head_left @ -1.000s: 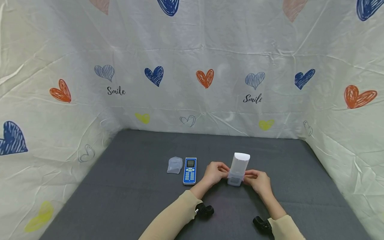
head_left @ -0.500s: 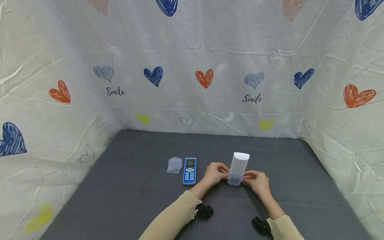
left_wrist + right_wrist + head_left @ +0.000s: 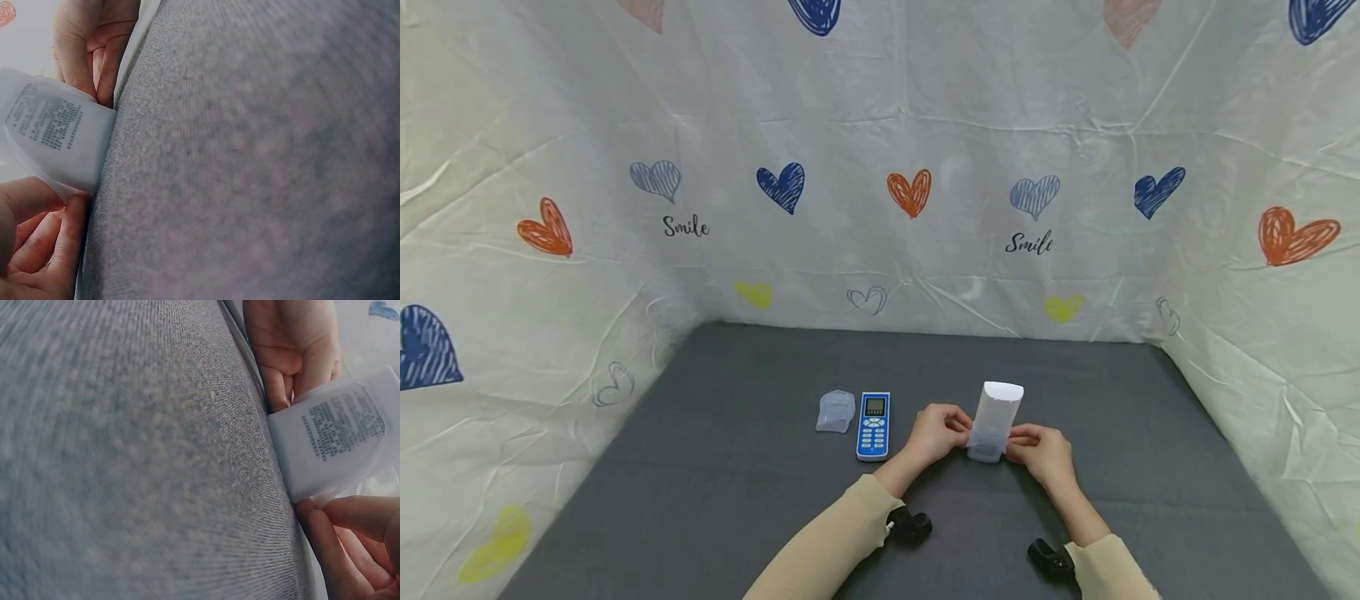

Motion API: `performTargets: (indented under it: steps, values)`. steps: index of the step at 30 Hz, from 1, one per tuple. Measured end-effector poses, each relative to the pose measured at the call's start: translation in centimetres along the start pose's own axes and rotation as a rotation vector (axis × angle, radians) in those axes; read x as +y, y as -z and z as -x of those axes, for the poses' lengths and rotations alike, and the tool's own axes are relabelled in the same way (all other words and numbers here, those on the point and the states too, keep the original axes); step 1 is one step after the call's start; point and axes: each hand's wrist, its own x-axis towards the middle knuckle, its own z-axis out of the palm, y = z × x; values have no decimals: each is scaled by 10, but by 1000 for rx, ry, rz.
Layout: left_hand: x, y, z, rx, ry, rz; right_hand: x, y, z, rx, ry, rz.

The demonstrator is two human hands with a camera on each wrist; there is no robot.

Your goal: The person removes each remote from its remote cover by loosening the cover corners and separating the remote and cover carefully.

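Both hands (image 3: pixel 988 443) pinch white remote (image 3: pixel 992 421) base (long axis tilted up, away).

Your hands (image 3: pixel 936 433) are covering the white remote's (image 3: pixel 992 421) lower sides, and its label print (image 3: pixel 340 428) is reading too small.

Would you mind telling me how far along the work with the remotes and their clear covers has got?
In hand: both hands, left hand and right hand, pinch the clear sleeve's lower end around the white remote. Still loose: the blue remote lies bare on the grey mat, beside a crumpled clear cover.
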Motion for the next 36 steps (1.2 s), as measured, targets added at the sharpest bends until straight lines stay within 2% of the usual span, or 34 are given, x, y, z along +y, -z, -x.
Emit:
performTargets:
  steps: [8, 13, 18, 22, 26, 36]
  values:
    - [-1, 0, 3, 5, -58, 10, 1, -1, 2, -1, -41, -36]
    - [-3, 0, 4, 8, -10, 1, 2, -4, 3, 3, -58, -57]
    - [-5, -1, 2, 11, -8, 2, 3, -4, 4, 5, -48, -85]
    - [-3, -1, 3, 15, -1, 6, 2, -2, 6, -4, -18, -102]
    - [-2, 0, 3, 17, 0, 1, -3, 4, 11, 29, 42, -83]
    - [-2, 0, 1, 21, 1, 14, -34, 26, 22, 62, 169, -157]
